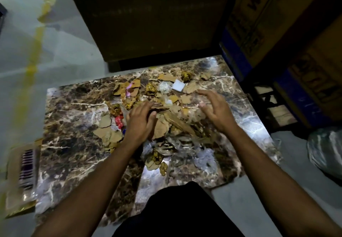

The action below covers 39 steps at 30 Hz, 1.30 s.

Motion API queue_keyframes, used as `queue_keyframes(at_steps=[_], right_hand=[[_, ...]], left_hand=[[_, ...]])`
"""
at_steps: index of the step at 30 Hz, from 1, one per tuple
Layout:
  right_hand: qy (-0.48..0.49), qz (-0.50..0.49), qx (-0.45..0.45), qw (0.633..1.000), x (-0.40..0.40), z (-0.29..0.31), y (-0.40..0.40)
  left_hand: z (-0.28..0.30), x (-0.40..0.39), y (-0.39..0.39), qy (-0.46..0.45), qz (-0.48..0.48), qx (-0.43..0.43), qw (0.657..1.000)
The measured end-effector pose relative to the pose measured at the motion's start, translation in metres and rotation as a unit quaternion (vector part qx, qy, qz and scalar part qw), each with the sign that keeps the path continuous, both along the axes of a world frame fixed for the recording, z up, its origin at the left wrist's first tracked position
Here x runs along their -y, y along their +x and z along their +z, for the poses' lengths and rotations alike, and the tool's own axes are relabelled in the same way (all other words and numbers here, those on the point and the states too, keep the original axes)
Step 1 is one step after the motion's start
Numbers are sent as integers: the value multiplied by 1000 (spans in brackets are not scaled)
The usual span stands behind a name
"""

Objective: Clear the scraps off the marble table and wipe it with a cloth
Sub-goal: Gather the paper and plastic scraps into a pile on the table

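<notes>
Both forearms reach over the marble worktop (74, 125); my left hand (140, 122) lies flat on the cardboard scraps (166, 107), right hand (212, 111) spread, hovering. I'd rake inward, sweeping stray bits together.

Printed cardboard boxes (277, 24), barcoded packet (24, 177)

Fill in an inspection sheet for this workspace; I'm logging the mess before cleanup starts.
Surface: brown veined marble table, glossy, mostly littered.
Job's things: heap of torn brown cardboard scraps mid-table; wiping cloth: nothing seen.
Clutter: crumpled gold foil balls, white square paper piece, clear plastic wrap, red wrapper.
Grips: left hand on the heap; right hand open, fingers spread over it.
Cables: nothing seen.
Surroundings: printed cardboard boxes right; barcoded flat packet at left edge.
</notes>
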State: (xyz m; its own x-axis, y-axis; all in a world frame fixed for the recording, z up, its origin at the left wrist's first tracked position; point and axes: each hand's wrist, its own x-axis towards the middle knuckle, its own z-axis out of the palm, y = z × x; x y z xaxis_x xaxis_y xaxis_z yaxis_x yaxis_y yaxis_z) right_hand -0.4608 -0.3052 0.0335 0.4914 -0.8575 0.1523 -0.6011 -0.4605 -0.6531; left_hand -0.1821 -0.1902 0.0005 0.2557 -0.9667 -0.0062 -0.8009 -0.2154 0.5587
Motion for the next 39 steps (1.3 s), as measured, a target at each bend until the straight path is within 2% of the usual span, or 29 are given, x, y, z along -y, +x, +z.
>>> queue_keyframes(at_steps=[3, 6, 9, 12, 15, 21, 26, 30, 39], right_hand=[[5, -117, 24, 993, -7, -20, -68], [-5, -237, 7, 971, -40, -40, -127], [27, -284, -30, 958, -71, -73, -164], [92, -262, -31, 960, -82, -102, -168], [159, -243, -13, 957, -82, -111, -139], [187, -223, 28, 956, -77, -117, -88], [211, -189, 109, 953, -78, -105, -53], [267, -172, 205, 926, -78, -87, -14], [236, -143, 268, 923, -65, -57, 44]], left_hand=[[12, 2, -6, -23, -16, 32, 999], [12, 4, -16, -34, -41, 44, 998], [6, 4, -25, -17, -60, 46, 997], [-9, 2, -30, 8, -75, 47, 996], [-23, 0, -33, 28, -80, 56, 995], [-32, -3, -37, 28, -73, 62, 995], [-37, -4, -39, 38, -82, 74, 993], [-38, -4, -40, 43, -85, 76, 993], [-42, -4, -39, 28, -93, 76, 992]])
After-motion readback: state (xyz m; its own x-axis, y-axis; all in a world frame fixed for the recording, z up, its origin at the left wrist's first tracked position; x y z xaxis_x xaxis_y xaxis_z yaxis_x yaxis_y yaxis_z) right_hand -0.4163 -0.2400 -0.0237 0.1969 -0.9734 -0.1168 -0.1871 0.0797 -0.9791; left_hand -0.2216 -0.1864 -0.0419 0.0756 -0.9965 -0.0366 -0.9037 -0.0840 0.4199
